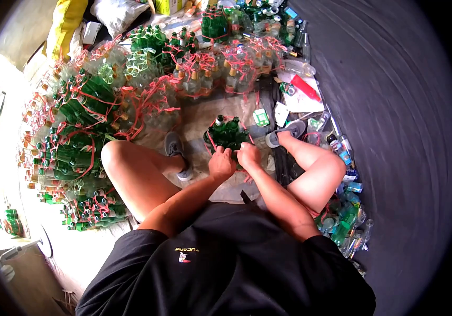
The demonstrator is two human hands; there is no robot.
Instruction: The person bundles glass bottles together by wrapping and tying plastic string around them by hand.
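Note:
Between my feet stands a cluster of green bottles with a pink plastic strip around it. Both hands are at the near side of this cluster, close together. My left hand is closed, its fingers pinched at the strip by the bottle necks. Right beside it, my right hand is closed too, fingers curled by the same edge. What the right fingers hold is too small to make out.
Tied bundles of clear bottles and green bottles lie ahead and left. Loose bottles and a red tube lie on the right, beside a dark sheet. A yellow sack is at the upper left.

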